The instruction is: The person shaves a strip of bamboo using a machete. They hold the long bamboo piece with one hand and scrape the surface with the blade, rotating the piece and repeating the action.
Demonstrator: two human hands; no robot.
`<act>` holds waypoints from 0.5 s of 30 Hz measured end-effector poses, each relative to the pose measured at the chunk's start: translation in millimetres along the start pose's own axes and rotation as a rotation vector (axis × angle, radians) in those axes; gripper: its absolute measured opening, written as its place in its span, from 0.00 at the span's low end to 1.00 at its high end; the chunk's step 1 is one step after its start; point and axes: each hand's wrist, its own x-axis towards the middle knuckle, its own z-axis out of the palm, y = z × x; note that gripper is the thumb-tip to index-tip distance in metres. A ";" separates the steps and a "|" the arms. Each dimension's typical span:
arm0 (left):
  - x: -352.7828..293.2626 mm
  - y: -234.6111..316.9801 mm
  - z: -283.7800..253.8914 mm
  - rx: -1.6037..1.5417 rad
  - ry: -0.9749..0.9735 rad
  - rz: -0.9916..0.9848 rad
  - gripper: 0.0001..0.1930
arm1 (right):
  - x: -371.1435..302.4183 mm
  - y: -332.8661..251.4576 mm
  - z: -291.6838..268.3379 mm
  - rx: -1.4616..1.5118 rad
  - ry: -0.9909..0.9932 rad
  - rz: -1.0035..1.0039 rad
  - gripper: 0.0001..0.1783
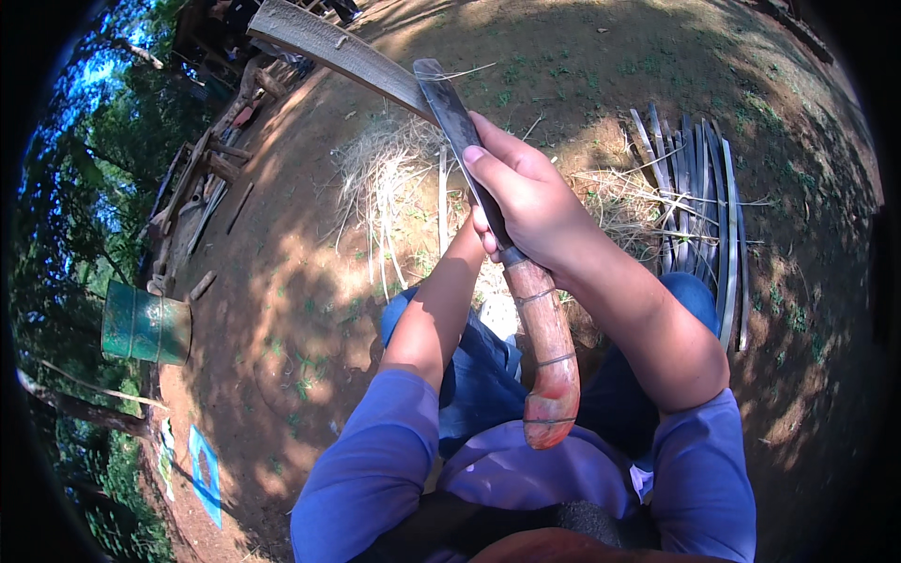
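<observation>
A large knife with a dark blade (460, 131) and a long wooden handle (544, 324) slants across the middle. Its handle curves at the butt and is bound with dark bands. My right hand (526, 192) is closed round the lower blade, its thumb lying along the flat side. Beyond the blade, a wide, pale strip of split wood or bamboo (343, 61) runs to the upper left, its near end hidden behind the knife. My left forearm (436, 305) reaches up behind the knife; the left hand's fingers are mostly hidden, so its grip cannot be seen.
Pale shavings (389, 174) lie on the dirt ahead, with more shavings (615, 202) to the right beside a row of long split strips (699, 192). A green drum (145, 324) stands left, near logs (221, 164) and a blue-framed object (205, 474).
</observation>
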 end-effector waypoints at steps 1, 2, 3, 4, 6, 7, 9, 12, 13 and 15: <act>0.1 0.7 -0.8 -0.002 0.001 0.006 0.14 | 0.8 -1.6 1.5 -0.011 -0.012 -0.006 0.32; -0.1 0.8 -1.2 -0.003 -0.001 0.007 0.14 | 1.8 -2.7 1.5 -0.022 -0.020 -0.008 0.32; 0.2 0.8 -1.0 -0.005 -0.004 0.009 0.14 | 2.9 -3.2 1.5 -0.032 -0.027 -0.011 0.32; -0.1 0.3 -0.8 -0.008 -0.006 0.012 0.14 | 4.0 -2.4 1.3 -0.037 -0.022 -0.022 0.32; -2.2 1.0 -4.2 -0.010 -0.006 0.015 0.14 | 5.6 5.1 1.6 -0.039 -0.017 -0.040 0.32; -2.4 0.9 -5.1 -0.012 -0.005 0.016 0.14 | 5.8 10.6 0.3 -0.023 0.016 -0.023 0.32; -1.0 1.3 -3.4 -0.014 -0.013 0.021 0.14 | 6.3 22.4 -5.8 0.001 0.083 0.002 0.31; 0.4 2.1 -0.1 -0.015 -0.023 0.026 0.13 | 13.7 39.1 -12.2 0.013 0.115 0.035 0.24; -0.8 2.3 -1.1 -0.019 -0.024 0.025 0.13 | 12.9 42.7 -8.3 0.028 0.145 0.041 0.30; -8.3 2.4 -10.9 -0.008 -0.002 0.022 0.13 | 10.4 27.4 15.8 0.047 0.055 -0.003 0.25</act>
